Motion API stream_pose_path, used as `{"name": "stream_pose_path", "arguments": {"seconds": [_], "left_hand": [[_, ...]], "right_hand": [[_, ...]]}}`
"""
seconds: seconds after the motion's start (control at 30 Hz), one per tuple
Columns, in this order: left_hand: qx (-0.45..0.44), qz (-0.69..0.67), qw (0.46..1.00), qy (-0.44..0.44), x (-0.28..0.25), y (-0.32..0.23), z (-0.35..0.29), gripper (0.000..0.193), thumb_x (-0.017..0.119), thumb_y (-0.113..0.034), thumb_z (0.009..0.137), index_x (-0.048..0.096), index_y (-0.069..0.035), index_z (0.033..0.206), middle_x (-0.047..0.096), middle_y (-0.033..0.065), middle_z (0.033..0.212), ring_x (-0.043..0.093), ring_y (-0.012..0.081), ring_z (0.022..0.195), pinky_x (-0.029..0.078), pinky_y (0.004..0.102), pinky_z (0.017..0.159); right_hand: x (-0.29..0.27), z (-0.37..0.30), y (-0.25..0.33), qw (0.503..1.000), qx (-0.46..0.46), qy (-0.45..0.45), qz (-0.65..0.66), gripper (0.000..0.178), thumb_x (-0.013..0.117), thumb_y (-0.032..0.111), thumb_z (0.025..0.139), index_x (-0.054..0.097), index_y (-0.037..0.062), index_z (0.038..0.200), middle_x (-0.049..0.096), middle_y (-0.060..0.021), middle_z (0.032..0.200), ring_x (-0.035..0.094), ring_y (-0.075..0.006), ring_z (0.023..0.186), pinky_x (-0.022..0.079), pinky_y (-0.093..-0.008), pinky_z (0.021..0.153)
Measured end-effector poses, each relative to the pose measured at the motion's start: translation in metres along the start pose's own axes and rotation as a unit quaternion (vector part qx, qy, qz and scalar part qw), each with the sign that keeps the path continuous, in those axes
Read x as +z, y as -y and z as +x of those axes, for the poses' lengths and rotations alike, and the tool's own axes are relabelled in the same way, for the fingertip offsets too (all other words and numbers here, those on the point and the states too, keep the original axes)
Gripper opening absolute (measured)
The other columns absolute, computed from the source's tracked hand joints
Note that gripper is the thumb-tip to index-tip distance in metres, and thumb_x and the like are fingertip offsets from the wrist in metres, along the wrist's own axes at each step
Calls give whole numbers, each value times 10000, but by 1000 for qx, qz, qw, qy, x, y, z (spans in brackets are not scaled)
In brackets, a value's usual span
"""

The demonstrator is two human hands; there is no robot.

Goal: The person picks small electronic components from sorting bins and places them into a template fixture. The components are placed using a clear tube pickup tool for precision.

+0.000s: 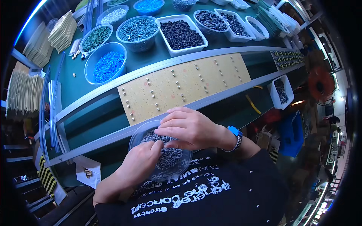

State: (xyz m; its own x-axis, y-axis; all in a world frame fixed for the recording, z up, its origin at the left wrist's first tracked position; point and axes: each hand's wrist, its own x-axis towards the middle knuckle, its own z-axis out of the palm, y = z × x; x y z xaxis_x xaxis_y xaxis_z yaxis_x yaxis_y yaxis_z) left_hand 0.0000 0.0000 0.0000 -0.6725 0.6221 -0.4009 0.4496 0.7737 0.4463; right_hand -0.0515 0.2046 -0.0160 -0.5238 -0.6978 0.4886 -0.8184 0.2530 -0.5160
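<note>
A clear round bowl (186, 168) of small grey cylindrical parts (168, 159) sits at the table's near edge, against my dark shirt. My left hand (144, 157) is over its left side, fingers curled together; whatever they may hold is hidden. From the right, my right hand (189, 130) reaches over the bowl's far rim. Its fingers are half stretched and slightly apart, the thumb near my left fingertips, with nothing visible between them. Just beyond the bowl, a tan perforated board (181, 84) with rows of small shiny round pieces lies between two metal rails.
The near metal rail (211, 101) runs just past my hands. Farther back stand a blue-filled bowl (108, 66), a white tray of black parts (181, 35) and several more containers. At right are a white bin (281, 92), a yellow-handled tool (253, 104) and a blue crate (291, 133).
</note>
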Motion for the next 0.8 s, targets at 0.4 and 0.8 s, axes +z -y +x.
{"name": "stream_pose_path", "arguments": {"seconds": [0.4, 0.8], "left_hand": [[72, -130, 955, -258, 3, 3, -22, 175, 649, -5, 729, 622, -15, 902, 637, 78, 797, 581, 214, 640, 472, 292, 592], [-66, -273, 845, -456, -22, 44, -9, 151, 663, 81, 718, 686, 28, 858, 684, 70, 797, 602, 123, 653, 485, 210, 625]], "right_hand": [[-2, 7, 13, 995, -41, 89, -5, 206, 649, 209, 820, 640, 52, 954, 638, -68, 838, 614, -180, 792, 499, -309, 785], [25, 22, 19, 944, -79, 304, -98, 77, 555, 94, 789, 558, 21, 814, 547, -90, 742, 555, -206, 657, 471, -284, 604]]}}
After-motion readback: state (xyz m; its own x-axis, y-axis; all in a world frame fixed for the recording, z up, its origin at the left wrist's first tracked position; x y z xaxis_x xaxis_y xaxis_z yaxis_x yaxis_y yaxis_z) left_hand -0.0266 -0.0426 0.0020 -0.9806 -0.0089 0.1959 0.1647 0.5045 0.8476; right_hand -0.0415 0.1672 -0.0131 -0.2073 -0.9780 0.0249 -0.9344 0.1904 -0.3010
